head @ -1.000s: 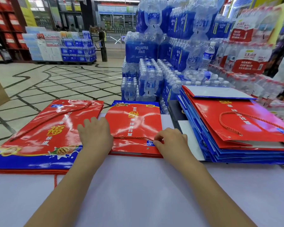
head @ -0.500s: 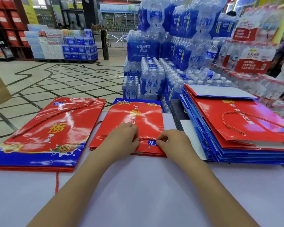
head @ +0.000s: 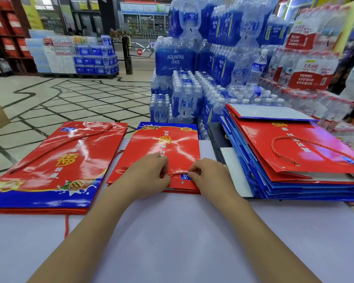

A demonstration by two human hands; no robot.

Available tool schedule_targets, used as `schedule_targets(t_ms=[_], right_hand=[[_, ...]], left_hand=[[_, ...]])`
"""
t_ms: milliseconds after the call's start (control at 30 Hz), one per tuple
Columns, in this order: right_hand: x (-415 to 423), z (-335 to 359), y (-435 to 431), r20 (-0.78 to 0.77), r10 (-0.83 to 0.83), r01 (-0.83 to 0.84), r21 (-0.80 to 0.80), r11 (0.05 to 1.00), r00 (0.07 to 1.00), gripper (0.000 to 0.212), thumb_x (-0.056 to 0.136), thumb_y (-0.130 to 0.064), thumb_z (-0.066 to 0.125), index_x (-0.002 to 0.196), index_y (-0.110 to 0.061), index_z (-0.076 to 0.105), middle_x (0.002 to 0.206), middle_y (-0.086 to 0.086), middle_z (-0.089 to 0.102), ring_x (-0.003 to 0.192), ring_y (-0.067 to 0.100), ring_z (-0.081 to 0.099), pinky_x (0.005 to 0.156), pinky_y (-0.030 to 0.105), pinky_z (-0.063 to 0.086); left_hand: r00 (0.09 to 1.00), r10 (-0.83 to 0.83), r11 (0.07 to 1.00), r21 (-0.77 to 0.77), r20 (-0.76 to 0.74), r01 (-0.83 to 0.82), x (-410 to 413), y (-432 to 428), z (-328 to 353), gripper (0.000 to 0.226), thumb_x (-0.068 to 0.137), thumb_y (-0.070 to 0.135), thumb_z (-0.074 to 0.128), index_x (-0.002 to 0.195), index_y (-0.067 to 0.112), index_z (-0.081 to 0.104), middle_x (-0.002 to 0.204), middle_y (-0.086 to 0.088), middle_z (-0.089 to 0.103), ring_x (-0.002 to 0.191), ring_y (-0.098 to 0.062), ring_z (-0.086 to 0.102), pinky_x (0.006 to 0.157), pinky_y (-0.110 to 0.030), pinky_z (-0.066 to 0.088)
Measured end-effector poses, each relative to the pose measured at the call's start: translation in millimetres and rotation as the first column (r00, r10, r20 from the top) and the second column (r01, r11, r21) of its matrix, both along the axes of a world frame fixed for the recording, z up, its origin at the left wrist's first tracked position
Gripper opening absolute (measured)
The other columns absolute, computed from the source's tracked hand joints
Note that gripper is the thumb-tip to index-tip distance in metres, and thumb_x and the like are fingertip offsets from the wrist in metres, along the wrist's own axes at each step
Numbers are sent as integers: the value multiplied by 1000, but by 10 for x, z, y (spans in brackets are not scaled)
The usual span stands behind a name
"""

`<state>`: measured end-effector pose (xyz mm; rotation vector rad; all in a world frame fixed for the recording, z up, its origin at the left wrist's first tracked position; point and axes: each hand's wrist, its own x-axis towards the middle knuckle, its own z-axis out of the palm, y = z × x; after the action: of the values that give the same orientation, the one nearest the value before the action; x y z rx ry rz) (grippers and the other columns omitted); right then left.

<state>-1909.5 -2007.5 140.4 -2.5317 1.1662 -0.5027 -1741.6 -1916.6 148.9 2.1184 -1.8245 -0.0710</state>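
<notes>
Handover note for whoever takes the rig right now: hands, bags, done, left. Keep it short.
Left grip: pinches the rope handle of the middle bag.
Right grip: pinches the same rope near the bag's blue label.
Middle bag lies flat on the table, between the left bag and the right stack.
Done: left bag laid flat, its rope across it.
Left: probably finish this handle, then work through the right stack.

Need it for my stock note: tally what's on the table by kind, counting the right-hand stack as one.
Loose red bags: 2, left bag, middle bag
Stack of bags: 1
Hands, pinching the middle bag's rope handle: 2, left hand, right hand
Total: 5
</notes>
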Motion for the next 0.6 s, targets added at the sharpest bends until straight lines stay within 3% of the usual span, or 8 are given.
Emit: schedule_targets(t_ms=[167,300,600], right_hand=[[27,-34,12,45,56,-55,-21,998,997,15,97,-33,54,97,-30,69,100,-12,67,96,11,57,90,37,33],[20,-26,16,136,54,-62,52,997,989,14,96,-33,55,93,-32,69,94,-14,69,92,8,58,93,38,35],[-1,6,14,133,106,-118,88,989,985,14,95,-34,59,94,-30,72,92,-14,63,92,10,55,94,43,42]], left_hand=[[995,-97,993,-67,-6,96,-22,-48,-66,22,94,39,57,111,26,59,97,10,53,88,-6,45,80,-25,43],[991,-122,988,-97,-49,116,-36,-73,-49,11,96,31,56,99,24,64,91,10,57,86,-7,50,76,-25,42],[955,-127,979,-189,-267,77,-75,-66,-30,3,88,21,69,90,20,71,79,18,60,74,5,55,66,-9,39]])
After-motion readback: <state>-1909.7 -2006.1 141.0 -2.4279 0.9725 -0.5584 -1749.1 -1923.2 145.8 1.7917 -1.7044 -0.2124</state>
